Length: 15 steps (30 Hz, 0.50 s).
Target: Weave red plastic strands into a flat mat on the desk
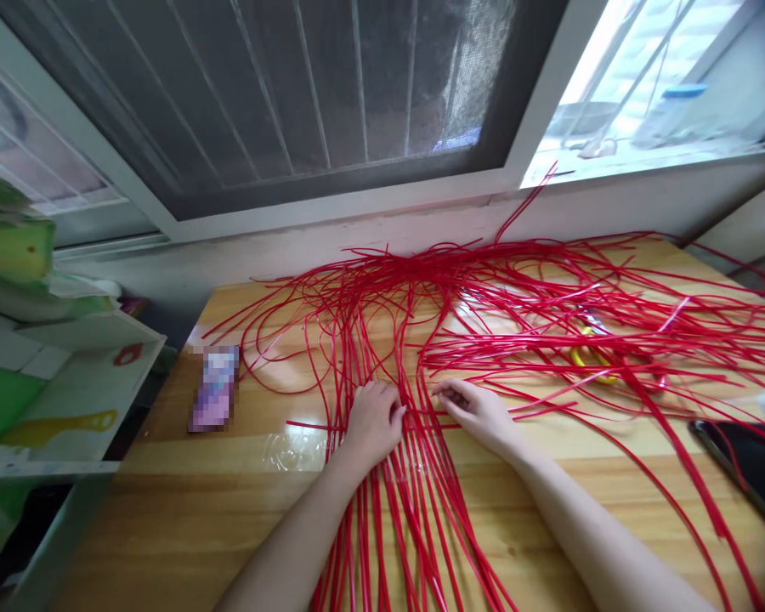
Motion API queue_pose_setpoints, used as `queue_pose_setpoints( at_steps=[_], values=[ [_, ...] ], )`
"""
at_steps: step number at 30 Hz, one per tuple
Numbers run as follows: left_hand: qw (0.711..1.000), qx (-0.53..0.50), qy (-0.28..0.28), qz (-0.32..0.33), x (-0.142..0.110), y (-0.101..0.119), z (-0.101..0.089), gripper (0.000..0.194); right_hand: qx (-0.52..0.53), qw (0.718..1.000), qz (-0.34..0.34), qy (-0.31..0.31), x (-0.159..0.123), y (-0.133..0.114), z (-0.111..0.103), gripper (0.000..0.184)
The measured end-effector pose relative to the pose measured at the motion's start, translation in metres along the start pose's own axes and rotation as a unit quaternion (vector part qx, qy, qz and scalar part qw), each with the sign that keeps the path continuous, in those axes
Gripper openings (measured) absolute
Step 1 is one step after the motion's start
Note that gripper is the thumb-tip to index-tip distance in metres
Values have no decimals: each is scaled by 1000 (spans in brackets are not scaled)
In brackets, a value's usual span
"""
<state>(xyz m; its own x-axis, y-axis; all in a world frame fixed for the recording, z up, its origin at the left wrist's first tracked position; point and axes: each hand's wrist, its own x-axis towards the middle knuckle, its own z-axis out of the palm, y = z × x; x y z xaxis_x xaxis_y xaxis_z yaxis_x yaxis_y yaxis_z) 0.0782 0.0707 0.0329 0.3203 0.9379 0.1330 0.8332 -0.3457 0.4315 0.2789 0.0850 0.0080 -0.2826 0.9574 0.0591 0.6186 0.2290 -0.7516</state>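
Note:
Many long, thin red plastic strands (pixel 414 501) run side by side down the middle of the table towards me. One red strand (pixel 306 424) lies crosswise over or through them, its left end sticking out. My left hand (pixel 376 416) rests on the lengthwise strands with its fingers bent around some of them; the fingertips are partly hidden. Just right of the bundle, my right hand (pixel 475 408) is closed in a loose pinch, the fingertips at a red strand. Clear tape (pixel 297 450) sticks to the table left of the bundle.
The wooden table (pixel 184 527) stands against a wall under a barred window (pixel 331 93). A tangle of loose red strands (pixel 414 268) covers its back and right. Yellow-handled scissors (pixel 580 361) lie among them. A blurred phone-shaped object (pixel 215 389) lies left, a black phone (pixel 736 463) right.

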Motion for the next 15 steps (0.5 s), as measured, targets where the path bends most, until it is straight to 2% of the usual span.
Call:
queue_pose_setpoints(
  at_steps=[6,11,15],
  values=[
    [999,8,-46,4,-1,-10,-15,5,3,1000,-9,-9,-3,-11,3,19],
    [998,44,-38,-8,-7,-5,-20,7,-7,1000,-9,14,-6,-14,6,17],
    [999,16,-34,3,-11,1,-19,11,-15,999,-29,22,-7,-12,9,15]
  ],
)
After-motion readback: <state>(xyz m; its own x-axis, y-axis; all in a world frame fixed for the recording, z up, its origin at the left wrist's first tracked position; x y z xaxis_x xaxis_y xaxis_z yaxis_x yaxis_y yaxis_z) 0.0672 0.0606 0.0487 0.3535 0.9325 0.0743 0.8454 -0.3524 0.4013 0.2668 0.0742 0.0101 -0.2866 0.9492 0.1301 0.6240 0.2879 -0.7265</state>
